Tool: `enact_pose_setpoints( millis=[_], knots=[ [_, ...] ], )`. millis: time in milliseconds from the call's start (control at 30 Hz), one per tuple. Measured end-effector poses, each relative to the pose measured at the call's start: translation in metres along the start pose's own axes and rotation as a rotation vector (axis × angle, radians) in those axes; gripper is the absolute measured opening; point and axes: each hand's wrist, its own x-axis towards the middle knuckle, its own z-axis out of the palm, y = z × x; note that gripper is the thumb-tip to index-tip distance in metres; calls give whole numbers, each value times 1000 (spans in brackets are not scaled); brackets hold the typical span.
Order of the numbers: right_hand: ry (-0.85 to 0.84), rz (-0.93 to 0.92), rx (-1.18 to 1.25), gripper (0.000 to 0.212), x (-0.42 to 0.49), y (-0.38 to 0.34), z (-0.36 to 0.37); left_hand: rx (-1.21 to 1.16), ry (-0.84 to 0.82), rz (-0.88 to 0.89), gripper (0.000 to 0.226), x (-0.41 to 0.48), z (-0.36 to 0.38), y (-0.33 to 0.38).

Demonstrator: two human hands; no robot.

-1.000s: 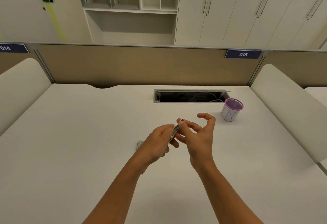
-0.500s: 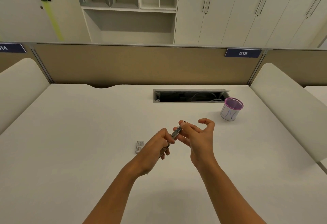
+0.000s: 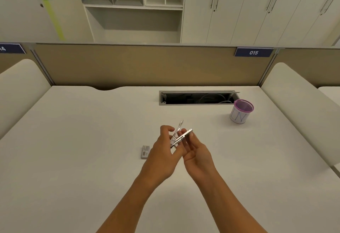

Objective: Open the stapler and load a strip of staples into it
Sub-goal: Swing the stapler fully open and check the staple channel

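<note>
Head view shows the stapler [image 3: 181,137] held in the air over the middle of the tabletop [image 3: 82,159], clear of the surface, between both hands. It is a small metal one and already stands open in a narrow V, with one arm pointing up toward the far edge and the other angled off to the right. The left hand [image 3: 162,148] has its grip clamped round the hinge end, fingers curled about it. The right hand [image 3: 196,152] has its grip pinched on the outer end of the right-pointing arm, fingers fairly straight along it. A small staple box [image 3: 145,152] lies flat on the tabletop just beside the left hand, on its left; no loose strip of staples shows anywhere. A purple-rimmed cup [image 3: 241,112] stands toward the far right corner, next to a cable hatch [image 3: 197,98] set along the far edge. The step in hand looks to be the opening, and the V probably needs spreading wider until the channel lies fully exposed. To do that well, the left hand should steady the hinge while the right swings its arm away smoothly, without twisting the thin metal sideways. Then one hand has to come free for the box, so resting the opened stapler channel-up on the tabletop near the box would likely make fetching and seating a strip easier.
</note>
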Motion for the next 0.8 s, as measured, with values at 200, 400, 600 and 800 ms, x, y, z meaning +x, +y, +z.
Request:
enact_pose_setpoints(
  millis=[200, 400, 600, 800],
  knots=[
    [34, 81, 144, 23, -1, 11, -4, 216, 117, -4, 18, -2, 12, 4],
    [50, 145, 296, 28, -2, 2, -1, 339, 115, 151, 19, -5, 20, 7],
    [63, 115, 245, 39, 0, -6, -4, 169, 137, 164, 18, -13, 19, 3],
    [12, 128, 175, 44, -1, -9, -8, 171, -30, 43, 22, -12, 22, -1]
  ],
)
